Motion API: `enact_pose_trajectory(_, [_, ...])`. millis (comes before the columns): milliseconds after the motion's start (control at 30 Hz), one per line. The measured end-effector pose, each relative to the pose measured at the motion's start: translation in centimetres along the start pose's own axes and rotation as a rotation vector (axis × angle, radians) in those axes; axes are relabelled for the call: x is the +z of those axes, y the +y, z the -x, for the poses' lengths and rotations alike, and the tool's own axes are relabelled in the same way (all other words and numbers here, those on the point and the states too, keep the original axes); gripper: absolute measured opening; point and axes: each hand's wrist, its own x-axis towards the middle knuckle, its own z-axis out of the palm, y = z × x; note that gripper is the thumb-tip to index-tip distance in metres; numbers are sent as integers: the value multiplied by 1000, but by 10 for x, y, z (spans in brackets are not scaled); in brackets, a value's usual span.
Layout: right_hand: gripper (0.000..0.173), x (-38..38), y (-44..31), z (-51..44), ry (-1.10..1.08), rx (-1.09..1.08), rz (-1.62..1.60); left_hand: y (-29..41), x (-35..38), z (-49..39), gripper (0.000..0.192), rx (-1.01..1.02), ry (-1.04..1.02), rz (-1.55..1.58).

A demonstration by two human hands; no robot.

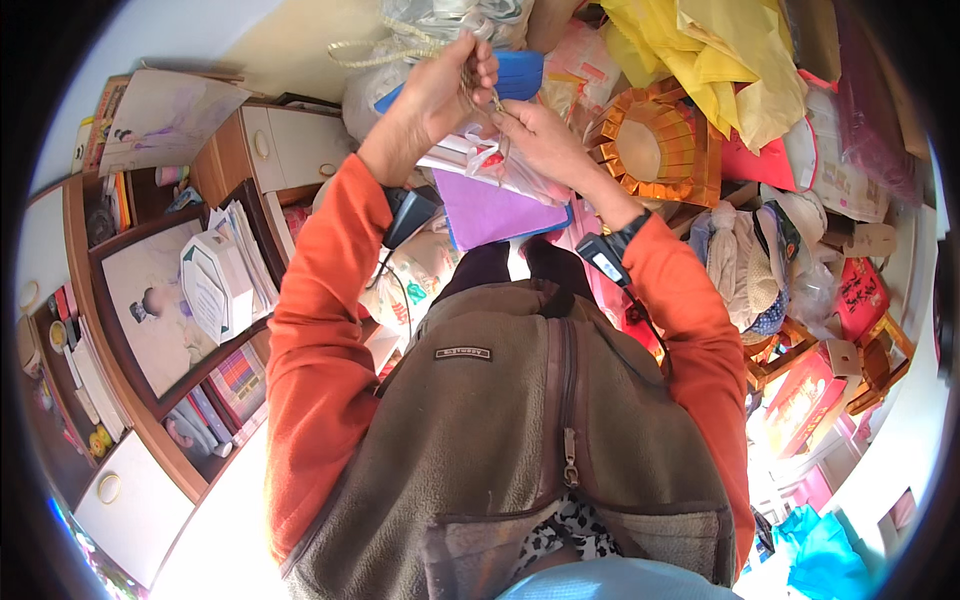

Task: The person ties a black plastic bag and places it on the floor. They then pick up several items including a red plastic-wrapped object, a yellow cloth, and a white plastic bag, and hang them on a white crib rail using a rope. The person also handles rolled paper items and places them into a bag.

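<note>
My left hand (442, 90) is raised at the top centre, its fingers curled around a thin braided cord (471, 79). Just right of it, my right hand (536, 135) pinches the cord's lower part between thumb and fingers. A pale yellow strap loop (360, 54) sticks out to the left behind the left hand. Beneath both hands lies a clear plastic bag (487, 161) with something red and white inside. A purple cloth or sheet (499, 210) with a blue edge is below that. Behind the hands are a blue plastic object (519, 73) and bulging clear plastic bags (457, 15).
A wooden cabinet (82, 247) with shelves, books and pictures stands at left. On the right are a shiny orange-gold basket-like container (701, 180), yellow bags (697, 60), bundled fabrics (735, 255), a red box (806, 405) and a blue bag (821, 551).
</note>
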Motion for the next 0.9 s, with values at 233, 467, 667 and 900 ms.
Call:
enact_pose_trajectory(233, [31,35,56,-1,-66,131,-48,-60,-69,46,44,40,447,-308])
enact_pose_trajectory(467, [33,44,56,-3,-73,188,-93,-129,-166,87,62,-87,225,-1161])
enact_pose_trajectory(667, [33,34,40,7,-86,292,-112,-202,-180,59,40,415,705,-1510])
enact_pose_trajectory(900, [34,-5,42,18,138,391,-396,-195,-175,40,21,46,509,-1500])
